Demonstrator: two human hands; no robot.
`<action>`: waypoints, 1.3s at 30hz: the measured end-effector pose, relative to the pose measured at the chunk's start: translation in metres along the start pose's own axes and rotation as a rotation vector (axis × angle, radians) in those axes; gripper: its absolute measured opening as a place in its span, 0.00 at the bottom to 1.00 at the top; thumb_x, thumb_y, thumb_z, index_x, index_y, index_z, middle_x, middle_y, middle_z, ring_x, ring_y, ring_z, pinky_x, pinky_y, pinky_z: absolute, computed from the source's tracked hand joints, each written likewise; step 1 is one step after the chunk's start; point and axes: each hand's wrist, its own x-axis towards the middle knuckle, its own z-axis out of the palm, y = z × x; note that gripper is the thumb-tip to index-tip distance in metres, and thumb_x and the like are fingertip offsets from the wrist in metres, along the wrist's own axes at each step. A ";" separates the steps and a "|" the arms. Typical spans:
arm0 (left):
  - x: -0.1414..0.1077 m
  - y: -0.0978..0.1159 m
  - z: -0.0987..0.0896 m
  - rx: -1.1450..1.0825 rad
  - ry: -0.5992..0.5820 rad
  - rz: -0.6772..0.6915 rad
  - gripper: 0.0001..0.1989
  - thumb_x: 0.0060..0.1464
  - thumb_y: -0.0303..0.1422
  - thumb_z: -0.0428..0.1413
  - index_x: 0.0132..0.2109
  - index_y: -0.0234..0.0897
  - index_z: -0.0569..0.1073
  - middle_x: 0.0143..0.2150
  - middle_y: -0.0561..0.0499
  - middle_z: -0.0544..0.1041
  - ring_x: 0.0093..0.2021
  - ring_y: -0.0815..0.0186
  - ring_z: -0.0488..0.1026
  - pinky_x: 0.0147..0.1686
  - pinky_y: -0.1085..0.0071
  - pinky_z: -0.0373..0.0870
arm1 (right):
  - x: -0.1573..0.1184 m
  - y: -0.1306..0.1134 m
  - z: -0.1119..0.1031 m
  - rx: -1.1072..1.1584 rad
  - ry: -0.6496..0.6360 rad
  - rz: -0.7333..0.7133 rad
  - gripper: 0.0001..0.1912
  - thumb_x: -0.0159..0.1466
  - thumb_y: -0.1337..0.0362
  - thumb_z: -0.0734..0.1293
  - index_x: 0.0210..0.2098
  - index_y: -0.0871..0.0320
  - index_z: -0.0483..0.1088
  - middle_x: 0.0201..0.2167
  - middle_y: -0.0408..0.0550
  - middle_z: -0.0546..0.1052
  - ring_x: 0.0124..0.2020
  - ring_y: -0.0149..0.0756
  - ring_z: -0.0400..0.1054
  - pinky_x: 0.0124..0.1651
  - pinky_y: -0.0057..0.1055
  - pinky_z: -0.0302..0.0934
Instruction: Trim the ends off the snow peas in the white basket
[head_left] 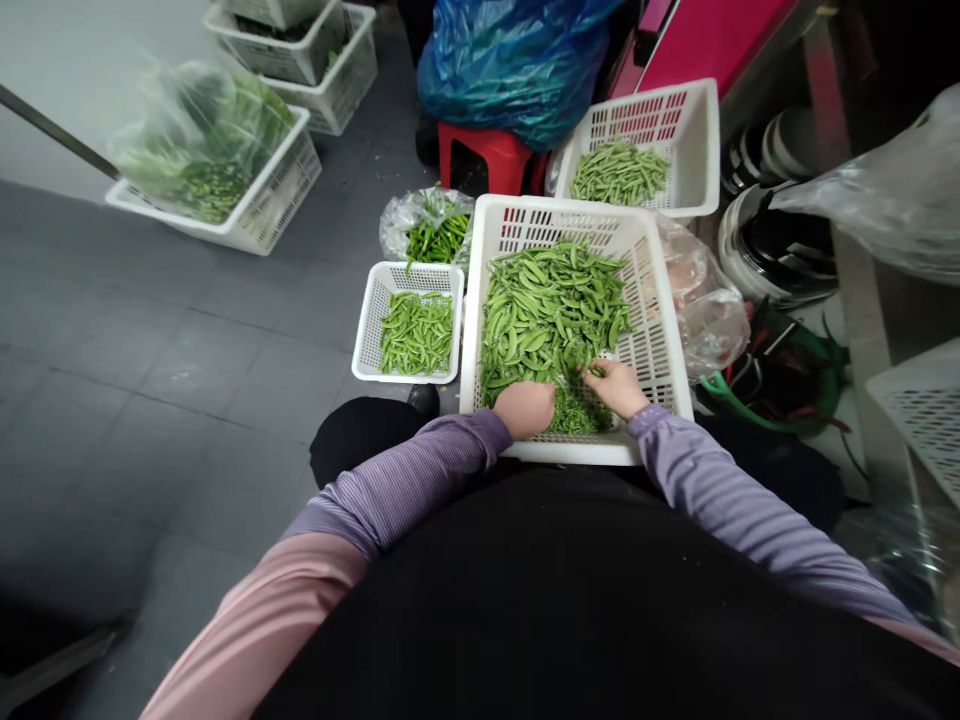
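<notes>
Near the centre of the frame, the right hand (619,390) has its fingers pinched on a green pod (596,372); the left hand (525,409) is curled beside it, but its fingertips are hidden, so I cannot tell whether it holds something. Under both hands lie fine green scraps (574,414), and just above them the pod heap (551,300) fills much of the large white basket (679,400). I judge each pod to be very light, smooth and rather stiff, able to snap or bruise if squeezed strongly; a soft fingertip hold near one end should be enough. Left of this basket, the small white basket (362,335) carries more slender pods (417,335).
</notes>
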 end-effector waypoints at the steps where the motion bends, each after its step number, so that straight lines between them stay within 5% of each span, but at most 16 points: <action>1: 0.002 0.000 -0.002 -0.083 0.043 -0.022 0.14 0.56 0.30 0.42 0.38 0.31 0.71 0.35 0.42 0.76 0.36 0.63 0.73 0.38 0.68 0.68 | -0.009 0.001 -0.005 -0.005 -0.010 -0.086 0.14 0.57 0.64 0.61 0.40 0.60 0.72 0.32 0.49 0.75 0.35 0.38 0.68 0.39 0.30 0.59; 3: 0.006 0.001 -0.005 -0.292 0.058 -0.048 0.13 0.56 0.31 0.42 0.37 0.31 0.70 0.32 0.46 0.75 0.31 0.68 0.72 0.35 0.72 0.68 | -0.027 0.000 -0.015 -0.060 -0.018 -0.308 0.16 0.57 0.64 0.60 0.43 0.59 0.71 0.36 0.50 0.75 0.37 0.39 0.67 0.41 0.31 0.58; 6: 0.009 0.003 -0.010 -0.628 -0.076 -0.077 0.11 0.56 0.30 0.41 0.35 0.32 0.67 0.25 0.53 0.70 0.19 0.75 0.66 0.22 0.78 0.65 | -0.048 -0.007 -0.029 -0.230 -0.031 -0.541 0.17 0.58 0.66 0.58 0.45 0.59 0.70 0.38 0.53 0.73 0.38 0.40 0.67 0.39 0.31 0.58; 11: 0.001 0.008 -0.020 -0.882 -0.265 -0.025 0.08 0.52 0.25 0.41 0.28 0.33 0.63 0.19 0.58 0.63 0.14 0.78 0.59 0.13 0.82 0.55 | -0.061 -0.015 -0.050 -0.287 -0.104 -0.660 0.17 0.58 0.69 0.57 0.44 0.57 0.71 0.35 0.51 0.73 0.33 0.38 0.66 0.34 0.30 0.57; 15: -0.008 0.013 -0.025 -0.935 -0.293 0.002 0.09 0.51 0.26 0.42 0.26 0.33 0.62 0.17 0.59 0.61 0.13 0.79 0.56 0.13 0.83 0.52 | -0.066 -0.021 -0.052 0.016 -0.119 -0.700 0.14 0.59 0.64 0.58 0.38 0.56 0.73 0.31 0.50 0.72 0.32 0.38 0.65 0.35 0.32 0.57; 18: -0.007 0.012 -0.021 -0.866 -0.221 0.003 0.10 0.51 0.28 0.41 0.26 0.33 0.64 0.17 0.58 0.61 0.14 0.78 0.56 0.15 0.81 0.55 | -0.072 -0.027 -0.042 0.389 -0.070 -0.617 0.10 0.57 0.61 0.61 0.32 0.56 0.73 0.29 0.48 0.71 0.32 0.37 0.65 0.37 0.33 0.58; 22: 0.003 -0.001 -0.012 -0.325 -0.055 -0.045 0.11 0.48 0.29 0.45 0.25 0.31 0.69 0.23 0.49 0.71 0.27 0.69 0.68 0.29 0.74 0.66 | -0.077 -0.029 -0.033 0.919 0.032 -0.213 0.10 0.54 0.59 0.65 0.34 0.55 0.72 0.23 0.41 0.67 0.18 0.26 0.54 0.21 0.27 0.50; 24: 0.004 -0.006 -0.007 -0.107 -0.093 -0.089 0.12 0.49 0.30 0.46 0.28 0.30 0.72 0.29 0.44 0.74 0.34 0.63 0.71 0.35 0.70 0.67 | -0.078 -0.025 -0.035 1.149 0.028 -0.054 0.13 0.51 0.58 0.66 0.36 0.55 0.71 0.22 0.39 0.65 0.15 0.23 0.48 0.17 0.25 0.42; 27: 0.001 -0.006 -0.005 -0.033 -0.119 -0.055 0.16 0.48 0.29 0.47 0.43 0.29 0.72 0.41 0.40 0.73 0.39 0.62 0.72 0.39 0.70 0.67 | -0.081 -0.021 -0.042 1.258 -0.037 -0.008 0.14 0.48 0.59 0.69 0.34 0.56 0.72 0.21 0.39 0.65 0.15 0.23 0.48 0.16 0.25 0.40; 30: -0.003 0.001 -0.009 -0.172 -0.003 0.129 0.23 0.48 0.30 0.50 0.54 0.31 0.63 0.49 0.42 0.69 0.40 0.67 0.70 0.40 0.74 0.66 | -0.085 -0.022 -0.043 1.210 -0.097 -0.042 0.13 0.48 0.58 0.70 0.31 0.57 0.71 0.21 0.40 0.66 0.15 0.22 0.49 0.17 0.25 0.40; 34: -0.004 0.010 -0.018 -0.269 -0.113 0.312 0.14 0.55 0.29 0.42 0.38 0.33 0.72 0.31 0.52 0.74 0.29 0.73 0.68 0.33 0.78 0.63 | -0.090 -0.020 -0.040 1.038 -0.182 -0.092 0.15 0.51 0.54 0.68 0.34 0.58 0.71 0.19 0.39 0.63 0.15 0.24 0.49 0.18 0.26 0.42; 39: -0.006 0.011 -0.014 -0.068 -0.061 0.387 0.11 0.50 0.29 0.46 0.26 0.33 0.71 0.23 0.52 0.73 0.23 0.73 0.64 0.25 0.76 0.56 | -0.088 -0.010 -0.051 0.220 0.166 -0.379 0.17 0.57 0.54 0.63 0.42 0.56 0.70 0.25 0.46 0.67 0.24 0.34 0.60 0.26 0.30 0.52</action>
